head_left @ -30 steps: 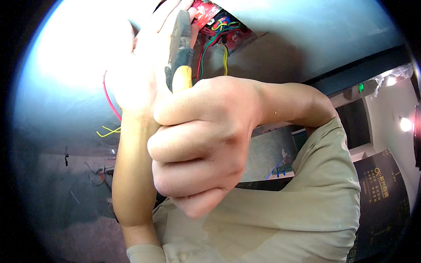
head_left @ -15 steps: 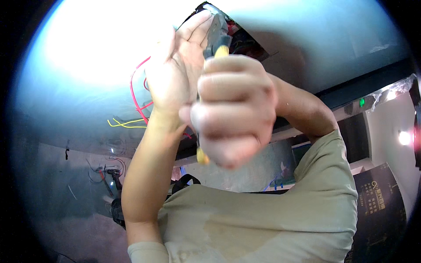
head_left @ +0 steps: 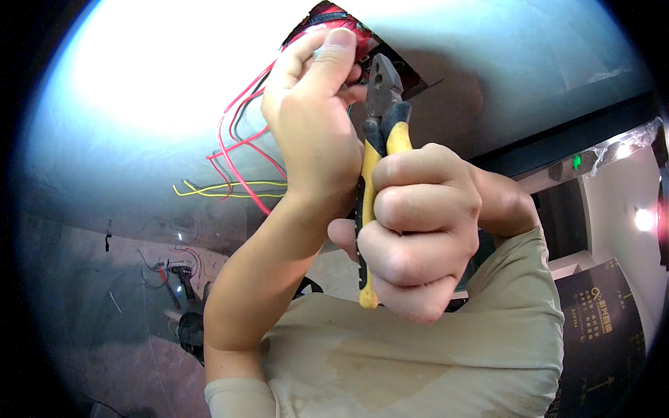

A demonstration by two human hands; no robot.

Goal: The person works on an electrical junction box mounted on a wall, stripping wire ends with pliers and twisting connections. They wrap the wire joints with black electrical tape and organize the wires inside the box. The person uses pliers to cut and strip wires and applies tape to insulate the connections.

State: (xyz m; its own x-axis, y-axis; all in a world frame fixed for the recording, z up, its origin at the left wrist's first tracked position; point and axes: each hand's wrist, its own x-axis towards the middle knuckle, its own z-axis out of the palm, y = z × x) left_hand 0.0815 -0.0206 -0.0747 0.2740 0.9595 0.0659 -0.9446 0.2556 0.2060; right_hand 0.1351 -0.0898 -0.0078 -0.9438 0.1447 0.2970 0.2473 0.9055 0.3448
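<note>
My right hand [head_left: 425, 230] is closed round a pair of pliers [head_left: 382, 132] with yellow and black handles. Their grey jaws point up beside a dark square opening [head_left: 411, 78] in the pale surface overhead. Up at that opening, my left hand [head_left: 310, 118] has its fingers curled and its thumb raised against red wires [head_left: 359, 35]. What the left fingers pinch is hidden. Loose red wires [head_left: 221, 129] loop out left of this hand, and two yellow wires [head_left: 230, 189] stick out past my left forearm.
A dark power tool [head_left: 182, 275] and a red-handled tool [head_left: 167, 284] lie on the floor at lower left, with thin wires near them. On the right are a dark printed board [head_left: 603, 334], a lit lamp [head_left: 644, 219] and crumpled clear plastic [head_left: 627, 143].
My left hand has turned over from open palm to curled fingers at the red wires. The right hand with the pliers has moved down and right, and more of the red wires shows.
</note>
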